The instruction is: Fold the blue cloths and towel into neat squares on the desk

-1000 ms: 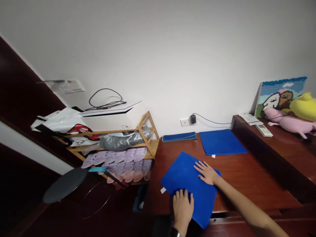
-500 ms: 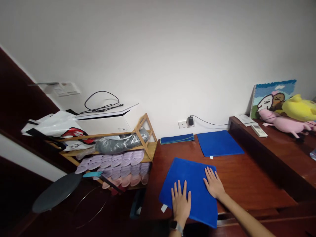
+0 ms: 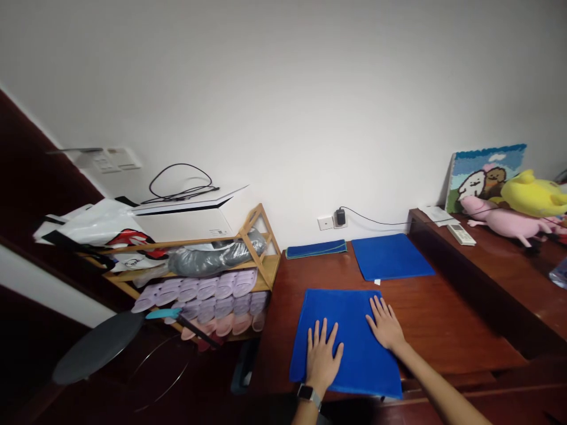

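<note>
A blue cloth (image 3: 354,348) lies spread flat on the brown wooden table (image 3: 452,324), its near edge hanging slightly past the table's front. My left hand (image 3: 322,357) rests palm down on the cloth's left part, fingers spread, a watch on the wrist. On its right edge lies my right hand (image 3: 386,324), also flat with the fingers apart. Farther back is a second blue cloth (image 3: 392,257) with a small white tag at its near edge. Beside that, against the wall, a folded blue cloth (image 3: 316,249) with a green edge forms a narrow strip.
Left of the table stands a wooden rack (image 3: 261,248) with slippers (image 3: 208,289) and a white box (image 3: 186,224) on top. A black plug (image 3: 341,216) sits in the wall socket. On the raised right surface are plush toys (image 3: 509,219) and a remote control (image 3: 461,234).
The near cloth has turned and now lies squarer to the table, its far edge more level. Its white tag at the lower left no longer shows. Both hands stay flat on it.
</note>
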A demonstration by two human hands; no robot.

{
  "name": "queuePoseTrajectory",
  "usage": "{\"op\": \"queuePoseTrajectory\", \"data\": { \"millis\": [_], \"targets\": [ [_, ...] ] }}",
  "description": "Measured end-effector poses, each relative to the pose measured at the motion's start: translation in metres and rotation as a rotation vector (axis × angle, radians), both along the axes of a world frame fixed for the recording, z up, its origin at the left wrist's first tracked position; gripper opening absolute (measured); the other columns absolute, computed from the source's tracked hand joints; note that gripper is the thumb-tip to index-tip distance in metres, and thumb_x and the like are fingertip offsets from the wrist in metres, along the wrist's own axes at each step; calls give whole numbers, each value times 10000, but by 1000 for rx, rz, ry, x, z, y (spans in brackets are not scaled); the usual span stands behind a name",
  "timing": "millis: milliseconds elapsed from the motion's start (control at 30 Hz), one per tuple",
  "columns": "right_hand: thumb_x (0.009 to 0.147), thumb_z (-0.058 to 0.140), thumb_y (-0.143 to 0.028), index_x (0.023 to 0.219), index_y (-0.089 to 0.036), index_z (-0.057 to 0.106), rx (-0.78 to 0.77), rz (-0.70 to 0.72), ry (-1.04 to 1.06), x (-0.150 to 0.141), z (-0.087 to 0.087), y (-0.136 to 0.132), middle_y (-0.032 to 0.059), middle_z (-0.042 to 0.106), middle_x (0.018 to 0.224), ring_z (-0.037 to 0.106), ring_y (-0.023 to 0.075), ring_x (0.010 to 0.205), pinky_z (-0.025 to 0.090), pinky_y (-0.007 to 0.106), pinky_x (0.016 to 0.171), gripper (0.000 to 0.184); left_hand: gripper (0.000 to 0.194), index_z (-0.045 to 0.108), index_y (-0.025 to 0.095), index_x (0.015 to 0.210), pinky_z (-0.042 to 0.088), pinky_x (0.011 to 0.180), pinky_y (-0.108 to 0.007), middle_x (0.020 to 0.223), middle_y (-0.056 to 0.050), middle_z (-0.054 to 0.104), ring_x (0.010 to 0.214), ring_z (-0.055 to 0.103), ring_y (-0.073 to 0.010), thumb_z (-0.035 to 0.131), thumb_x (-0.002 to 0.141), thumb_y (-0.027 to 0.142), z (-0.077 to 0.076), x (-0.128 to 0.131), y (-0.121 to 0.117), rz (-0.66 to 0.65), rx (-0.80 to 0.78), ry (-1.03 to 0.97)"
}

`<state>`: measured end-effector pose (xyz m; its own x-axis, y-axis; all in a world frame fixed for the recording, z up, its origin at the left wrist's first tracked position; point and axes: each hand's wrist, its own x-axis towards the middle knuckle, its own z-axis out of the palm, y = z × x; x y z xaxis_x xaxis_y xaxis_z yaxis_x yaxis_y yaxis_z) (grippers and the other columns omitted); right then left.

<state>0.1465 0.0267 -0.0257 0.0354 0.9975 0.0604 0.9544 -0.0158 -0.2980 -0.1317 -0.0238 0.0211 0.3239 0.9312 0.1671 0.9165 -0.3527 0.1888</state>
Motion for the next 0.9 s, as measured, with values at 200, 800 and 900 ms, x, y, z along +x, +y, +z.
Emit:
{"op": "queuePoseTrajectory", "data": {
  "millis": [200, 800, 900],
  "targets": [
    [1068, 234, -522, 1661, -189, 276, -35, 198, -73, 30, 15, 34, 59, 223, 1728, 156, 252, 1614, 178, 479, 1305, 681, 618, 313, 430, 1626, 201, 1263, -675, 1726, -39, 296, 1588, 225, -398, 454, 1033, 533, -14, 28, 11, 112, -26, 47],
    [1069, 126, -461, 1670, -92, 209, -101, -63, -23, 7, 14, 56, 93, 207, 1737, 126, 240, 1620, 134, 480, 1308, 709, 587, 396, 335, 1617, 304, 1261, -605, 1685, -57, 390, 1556, 338, -348, 426, 1050, 482, -4, 37, -1, 96, 61, -6],
    [1071, 133, -439, 1670, -85, 204, -89, -59, -36, 6, 14, 54, 95, 204, 1737, 121, 239, 1621, 118, 476, 1309, 699, 557, 384, 306, 1624, 304, 1276, -562, 1683, -55, 396, 1560, 340, -291, 359, 1080, 424, 7, 66, 26, -48, 86, -41]
  ]
}}
